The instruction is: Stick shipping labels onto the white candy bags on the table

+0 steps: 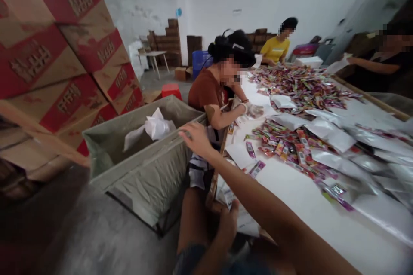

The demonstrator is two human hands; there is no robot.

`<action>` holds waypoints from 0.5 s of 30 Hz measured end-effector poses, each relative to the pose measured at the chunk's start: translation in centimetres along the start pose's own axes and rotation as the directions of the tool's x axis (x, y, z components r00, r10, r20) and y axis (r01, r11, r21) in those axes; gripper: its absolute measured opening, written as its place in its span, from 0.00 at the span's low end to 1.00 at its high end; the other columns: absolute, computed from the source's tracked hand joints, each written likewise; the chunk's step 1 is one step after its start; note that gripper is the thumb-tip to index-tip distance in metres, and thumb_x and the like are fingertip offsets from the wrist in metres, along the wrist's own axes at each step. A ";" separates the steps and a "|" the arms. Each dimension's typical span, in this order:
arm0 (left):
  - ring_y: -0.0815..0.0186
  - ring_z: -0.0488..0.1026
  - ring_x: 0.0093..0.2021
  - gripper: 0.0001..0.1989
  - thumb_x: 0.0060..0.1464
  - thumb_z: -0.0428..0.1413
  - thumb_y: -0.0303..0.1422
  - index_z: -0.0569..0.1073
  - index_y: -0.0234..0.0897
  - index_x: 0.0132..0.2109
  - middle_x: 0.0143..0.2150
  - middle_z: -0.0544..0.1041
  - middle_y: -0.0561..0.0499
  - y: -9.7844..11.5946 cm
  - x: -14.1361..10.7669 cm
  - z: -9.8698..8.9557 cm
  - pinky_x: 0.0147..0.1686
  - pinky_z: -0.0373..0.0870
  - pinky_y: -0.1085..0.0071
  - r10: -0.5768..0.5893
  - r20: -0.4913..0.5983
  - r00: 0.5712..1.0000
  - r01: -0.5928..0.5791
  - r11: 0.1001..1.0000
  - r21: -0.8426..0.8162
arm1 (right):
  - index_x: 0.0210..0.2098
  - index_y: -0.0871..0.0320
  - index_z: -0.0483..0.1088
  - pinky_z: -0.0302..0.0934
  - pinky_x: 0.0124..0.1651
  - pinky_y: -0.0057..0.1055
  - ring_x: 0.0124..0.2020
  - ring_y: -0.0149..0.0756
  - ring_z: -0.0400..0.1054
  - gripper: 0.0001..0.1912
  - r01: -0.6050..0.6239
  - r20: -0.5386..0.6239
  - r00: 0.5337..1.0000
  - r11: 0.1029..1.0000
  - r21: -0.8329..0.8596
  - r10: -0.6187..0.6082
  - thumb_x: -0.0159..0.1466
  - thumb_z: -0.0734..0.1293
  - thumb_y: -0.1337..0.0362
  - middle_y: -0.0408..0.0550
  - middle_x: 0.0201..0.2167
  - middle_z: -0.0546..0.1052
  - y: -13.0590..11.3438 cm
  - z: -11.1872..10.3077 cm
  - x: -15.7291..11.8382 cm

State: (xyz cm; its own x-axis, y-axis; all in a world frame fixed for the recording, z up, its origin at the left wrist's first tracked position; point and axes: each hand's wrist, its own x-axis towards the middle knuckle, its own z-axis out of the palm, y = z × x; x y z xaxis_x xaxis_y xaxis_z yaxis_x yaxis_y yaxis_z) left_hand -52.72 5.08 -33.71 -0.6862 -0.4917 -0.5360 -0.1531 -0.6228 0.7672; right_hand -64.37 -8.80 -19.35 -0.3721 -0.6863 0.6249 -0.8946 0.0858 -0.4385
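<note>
My right hand (195, 138) reaches across to the left, its fingers stretched out and nothing in them, at the rim of a grey-green cloth bin (145, 182). A white plastic bag (158, 125) shows within the bin's opening; I cannot tell whether it rests there or is in the air. Lower down, at the table's near edge, my left hand (229, 221) is closed on a clear plastic bag (227, 195) with dark print. Small colourful snack packets (284, 144) lie heaped on the white table (290, 200), beyond my right forearm.
Filled white bags (332, 131) lie on the table's right side, and a larger packet heap (300, 86) is farther back. A co-worker in a brown shirt (204, 88) sits just beyond the bin; two more people are farther off. Printed cartons (64, 60) are stacked at left.
</note>
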 end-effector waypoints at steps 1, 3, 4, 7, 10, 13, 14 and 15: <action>0.51 0.73 0.50 0.37 0.36 0.61 0.54 0.69 0.34 0.50 0.51 0.76 0.39 0.8 -0.1 -0.6 0.50 0.68 0.61 0.010 0.000 1.000 -0.010 0.999 -0.037 | 0.39 0.58 0.72 0.58 0.52 0.39 0.44 0.38 0.68 0.16 -0.145 0.035 0.989 0.989 0.034 0.144 0.66 0.59 0.55 0.50 0.39 0.76 1.2 -1.1 -2.8; 0.52 0.75 0.44 0.38 0.39 0.58 0.55 0.68 0.31 0.51 0.48 0.76 0.37 2.9 -0.1 -1.7 0.45 0.70 0.60 0.069 0.010 0.998 -0.068 0.995 -0.078 | 0.37 0.59 0.71 0.62 0.46 0.37 0.39 0.39 0.69 0.20 -0.451 0.103 0.889 0.892 0.033 0.446 0.64 0.60 0.49 0.51 0.36 0.75 2.9 -3.5 -8.2; 0.52 0.76 0.42 0.37 0.41 0.57 0.55 0.69 0.29 0.50 0.46 0.77 0.36 4.0 0.1 -2.3 0.44 0.71 0.60 0.109 0.028 0.994 -0.107 0.992 -0.062 | 0.40 0.59 0.70 0.63 0.44 0.37 0.38 0.40 0.70 0.23 -0.578 0.162 0.808 0.816 0.025 0.567 0.60 0.62 0.46 0.52 0.37 0.75 3.4 -4.4 -10.6; 0.55 0.75 0.41 0.29 0.48 0.53 0.52 0.74 0.28 0.45 0.40 0.79 0.39 6.7 1.2 -3.7 0.43 0.69 0.63 0.178 0.139 0.974 -0.194 0.975 0.112 | 0.49 0.59 0.66 0.66 0.43 0.37 0.38 0.41 0.71 0.29 -0.766 0.410 0.623 0.626 0.145 0.666 0.58 0.63 0.44 0.52 0.39 0.76 3.6 -5.4 -15.8; 0.58 0.73 0.38 0.26 0.50 0.53 0.51 0.75 0.31 0.42 0.37 0.79 0.44 7.8 3.4 -4.8 0.40 0.68 0.66 0.103 0.253 0.962 -0.169 0.952 0.255 | 0.52 0.58 0.65 0.65 0.46 0.37 0.43 0.42 0.71 0.29 -0.754 0.482 0.633 0.623 0.208 0.606 0.57 0.65 0.48 0.51 0.42 0.76 3.7 -4.1 -16.8; 0.65 0.71 0.32 0.24 0.49 0.54 0.49 0.75 0.31 0.40 0.34 0.77 0.48 8.0 5.5 -6.5 0.33 0.67 0.70 -0.034 0.333 0.942 -0.071 0.952 0.298 | 0.39 0.57 0.71 0.66 0.39 0.33 0.35 0.40 0.71 0.19 -0.722 0.458 0.654 0.678 0.138 0.602 0.59 0.63 0.49 0.48 0.34 0.78 4.7 -1.9 -14.8; 0.67 0.69 0.29 0.23 0.48 0.55 0.49 0.75 0.31 0.40 0.32 0.76 0.49 8.0 6.0 -7.2 0.30 0.66 0.71 -0.066 0.355 0.933 -0.047 0.953 0.300 | 0.35 0.57 0.72 0.66 0.36 0.31 0.32 0.39 0.71 0.19 -0.716 0.466 0.653 0.687 0.124 0.597 0.61 0.61 0.48 0.48 0.30 0.77 5.1 -1.1 -14.1; 0.69 0.68 0.26 0.22 0.48 0.55 0.49 0.74 0.32 0.38 0.29 0.75 0.51 8.0 6.5 -8.1 0.27 0.64 0.72 -0.089 0.377 0.922 -0.031 0.954 0.299 | 0.32 0.57 0.72 0.65 0.34 0.31 0.30 0.39 0.71 0.20 -0.712 0.474 0.652 0.692 0.117 0.592 0.62 0.59 0.48 0.48 0.27 0.77 5.4 -0.3 -13.5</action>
State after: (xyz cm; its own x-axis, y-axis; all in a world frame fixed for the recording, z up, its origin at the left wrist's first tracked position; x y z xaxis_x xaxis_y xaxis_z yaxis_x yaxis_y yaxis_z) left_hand -52.63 -8.05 -33.86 -0.8874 -0.1683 -0.4292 -0.3377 -0.3966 0.8536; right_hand -64.25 1.13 -29.89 -0.6549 -0.7390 -0.1578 -0.3251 0.4640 -0.8240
